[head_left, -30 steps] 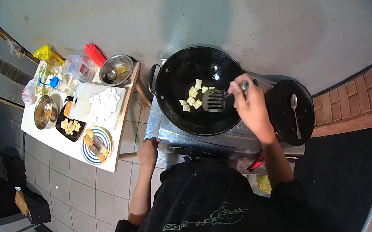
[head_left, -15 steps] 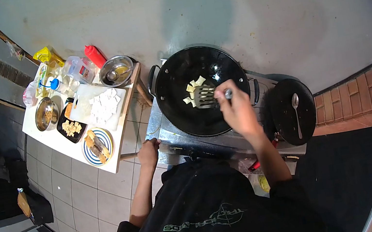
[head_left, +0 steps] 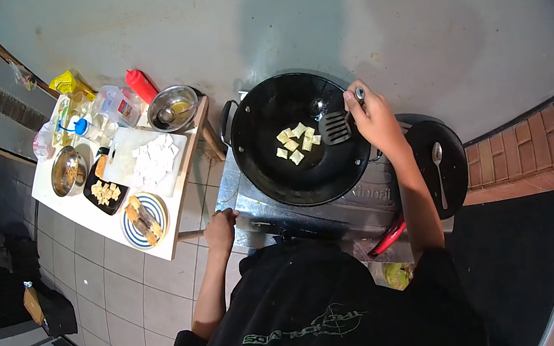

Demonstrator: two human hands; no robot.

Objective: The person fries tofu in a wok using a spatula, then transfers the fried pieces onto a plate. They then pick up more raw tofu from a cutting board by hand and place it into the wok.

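A black wok [head_left: 278, 180] sits on the metal stove [head_left: 300, 224]. Several pale square pieces [head_left: 297, 142] lie in its middle. My right hand [head_left: 371, 112], over the wok's right rim, is closed around the handle of a slotted spatula [head_left: 335, 128]. The spatula's head is just right of the pieces, apart from them. My left hand [head_left: 221, 228] is at the stove's left front edge, with its fingers curled; whatever they may hold is too small to make out.
On the left, a white table [head_left: 180, 226] bears a cutting board with white pieces, a striped plate [head_left: 127, 231], a black tray, metal bowls and bottles. Right of the wok, a spoon [head_left: 440, 175] lies on a round black lid [head_left: 455, 150]. A wall stands behind the stove.
My right hand has moved up and to the right with the spatula, away from the pieces. The pieces are more spread out and fully visible. My left hand has hardly moved.
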